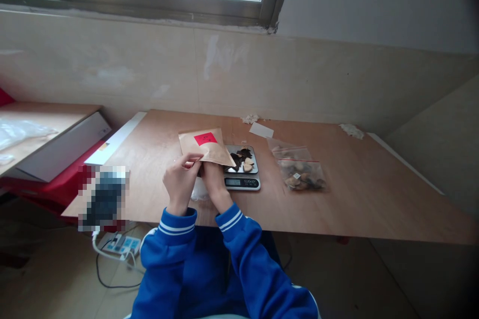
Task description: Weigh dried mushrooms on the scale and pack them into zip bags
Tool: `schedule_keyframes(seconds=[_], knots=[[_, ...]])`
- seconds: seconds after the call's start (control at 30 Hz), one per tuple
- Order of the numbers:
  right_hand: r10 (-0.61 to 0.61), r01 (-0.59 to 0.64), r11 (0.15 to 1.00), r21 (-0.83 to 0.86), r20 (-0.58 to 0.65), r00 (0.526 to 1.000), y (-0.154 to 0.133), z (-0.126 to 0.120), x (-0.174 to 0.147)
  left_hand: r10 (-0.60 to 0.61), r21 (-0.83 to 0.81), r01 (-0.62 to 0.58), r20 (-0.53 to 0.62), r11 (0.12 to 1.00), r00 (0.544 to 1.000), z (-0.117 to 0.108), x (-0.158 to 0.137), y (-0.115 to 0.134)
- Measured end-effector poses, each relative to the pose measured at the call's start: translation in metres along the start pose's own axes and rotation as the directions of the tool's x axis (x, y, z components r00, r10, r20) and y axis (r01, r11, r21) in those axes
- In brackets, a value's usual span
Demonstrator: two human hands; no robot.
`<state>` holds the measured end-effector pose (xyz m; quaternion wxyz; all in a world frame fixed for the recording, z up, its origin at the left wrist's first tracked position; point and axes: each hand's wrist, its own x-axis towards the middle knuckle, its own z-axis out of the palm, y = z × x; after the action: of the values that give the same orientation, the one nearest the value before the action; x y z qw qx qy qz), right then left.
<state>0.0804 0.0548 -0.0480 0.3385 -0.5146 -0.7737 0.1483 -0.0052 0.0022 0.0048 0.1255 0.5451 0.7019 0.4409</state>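
A brown kraft paper bag [190, 147] with a red label [205, 139] is held above the table, left of a kitchen scale [249, 183] and overlapping its edge. My left hand [180, 179] is closed, pinching the bag's near edge between thumb and fingers. My right hand [214, 182] reaches to that same edge; its fingers are hidden by the paper, and whether they are inside or beneath it is unclear. Dark dried pieces and pale dried slices [247, 163] lie on the scale's plate. Clear plastic [200, 190] lies below my wrists.
To the right, zip bags [303, 174] hold brown dried pieces. A white card [261, 130] and crumpled whitish scraps [250, 118] lie at the back. A blurred-out device [105, 199] sits at the left edge, its cable running down to a power strip [121, 244].
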Motion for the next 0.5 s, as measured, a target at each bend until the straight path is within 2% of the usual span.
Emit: schedule_keyframes(seconds=[0.07, 0.2, 0.27, 0.4, 0.5], knots=[[0.033, -0.032, 0.999, -0.042, 0.012, 0.999, -0.004, -0.007, -0.013, 0.001, 0.01, -0.001, -0.009, 1.0, 1.0, -0.001, 0.001, -0.001], [-0.075, 0.074, 0.997, -0.009, -0.06, 0.995, -0.007, -0.021, -0.034, 0.0, -0.009, -0.001, -0.012, 1.0, 1.0, -0.002, 0.003, -0.001], [-0.09, 0.092, 0.996, 0.014, -0.085, 0.992, -0.005, -0.025, -0.04, 0.001, -0.02, -0.001, 0.001, 1.0, 1.0, -0.002, 0.003, -0.001], [-0.146, 0.151, 0.988, 0.023, -0.133, 0.98, 0.003, -0.028, -0.049, 0.002, -0.028, -0.002, 0.014, 1.0, 1.0, -0.002, 0.002, 0.001], [-0.199, 0.205, 0.979, 0.006, -0.213, 0.956, 0.009, -0.028, -0.057, 0.006, -0.023, -0.006, 0.006, 1.0, 1.0, -0.002, 0.001, 0.003]])
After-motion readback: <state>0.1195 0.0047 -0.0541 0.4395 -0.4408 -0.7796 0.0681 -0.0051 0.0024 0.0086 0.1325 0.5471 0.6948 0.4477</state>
